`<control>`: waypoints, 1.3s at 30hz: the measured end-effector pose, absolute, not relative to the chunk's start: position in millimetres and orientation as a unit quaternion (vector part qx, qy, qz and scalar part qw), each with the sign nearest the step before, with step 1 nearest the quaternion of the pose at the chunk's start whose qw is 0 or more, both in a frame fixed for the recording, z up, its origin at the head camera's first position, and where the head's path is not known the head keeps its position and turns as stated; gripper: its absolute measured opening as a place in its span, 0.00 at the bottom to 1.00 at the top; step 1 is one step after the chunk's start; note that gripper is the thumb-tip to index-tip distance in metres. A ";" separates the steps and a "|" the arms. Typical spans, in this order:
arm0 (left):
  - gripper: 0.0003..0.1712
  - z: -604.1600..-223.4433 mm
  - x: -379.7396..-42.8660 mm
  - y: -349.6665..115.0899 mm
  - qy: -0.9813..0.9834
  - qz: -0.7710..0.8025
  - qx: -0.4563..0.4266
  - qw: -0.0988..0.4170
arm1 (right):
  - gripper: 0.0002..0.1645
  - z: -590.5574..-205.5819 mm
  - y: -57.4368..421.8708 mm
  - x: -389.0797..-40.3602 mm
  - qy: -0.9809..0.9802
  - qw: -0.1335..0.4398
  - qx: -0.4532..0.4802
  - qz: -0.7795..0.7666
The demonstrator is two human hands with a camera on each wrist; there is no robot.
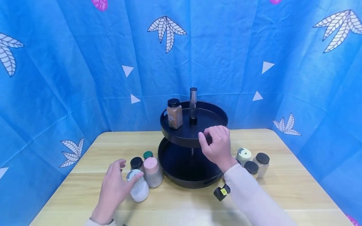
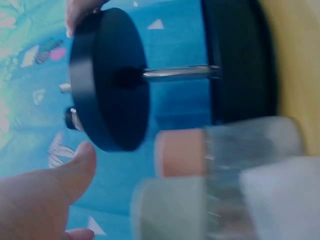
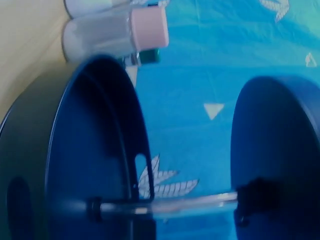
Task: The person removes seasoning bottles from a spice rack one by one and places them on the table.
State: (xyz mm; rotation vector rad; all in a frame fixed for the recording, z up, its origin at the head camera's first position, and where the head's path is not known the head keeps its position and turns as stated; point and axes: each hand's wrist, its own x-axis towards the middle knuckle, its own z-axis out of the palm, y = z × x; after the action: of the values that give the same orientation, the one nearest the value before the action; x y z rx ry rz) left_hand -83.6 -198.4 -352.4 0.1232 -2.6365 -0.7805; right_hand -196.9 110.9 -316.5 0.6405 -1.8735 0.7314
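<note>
My left hand point(image 1: 114, 185) reaches around a glass jar of white powder point(image 1: 139, 191) with a pale lid, fingers and thumb spread. In the left wrist view the thumb point(image 2: 75, 177) stands apart from the pale lid point(image 2: 167, 210). At the near right of a black two-tier turntable rack, my right hand point(image 1: 217, 144) has its fingers curled over the rim of the upper tray point(image 1: 181, 140). The right wrist view looks between the trays and does not show this hand. A brown spice jar point(image 1: 175, 116) with a black lid stands on the upper tray.
Beside the left hand are a pink-lidded jar point(image 1: 153, 177), a black-lidded jar point(image 1: 136, 163) and a green-lidded one point(image 1: 148, 154). Several jars, one with a pale green lid point(image 1: 244, 153), stand right of the lower tray point(image 1: 181, 180). Blue patterned cloth point(image 1: 158, 72) surrounds the wooden table.
</note>
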 end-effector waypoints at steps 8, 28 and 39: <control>0.27 -317.5 -99.8 -163.5 -0.855 -0.308 -0.106 0.402 | 0.11 -308.7 81.0 -179.3 -0.759 0.477 0.324 0.303; 0.35 -283.8 -133.3 -90.2 -0.827 -0.341 -0.171 0.412 | 0.18 -311.4 79.1 -178.3 -0.821 0.449 0.286 0.207; 0.38 -281.1 -144.6 -78.1 -0.835 -0.353 -0.162 0.389 | 0.25 -314.5 138.8 -216.7 -0.794 0.448 0.307 0.275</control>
State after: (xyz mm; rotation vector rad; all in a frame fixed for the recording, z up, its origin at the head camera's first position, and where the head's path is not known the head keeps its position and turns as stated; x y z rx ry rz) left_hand -144.6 -78.1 -281.1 -0.4115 -2.1240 -0.8983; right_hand -216.7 138.8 -314.5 0.7604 -1.9642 0.6795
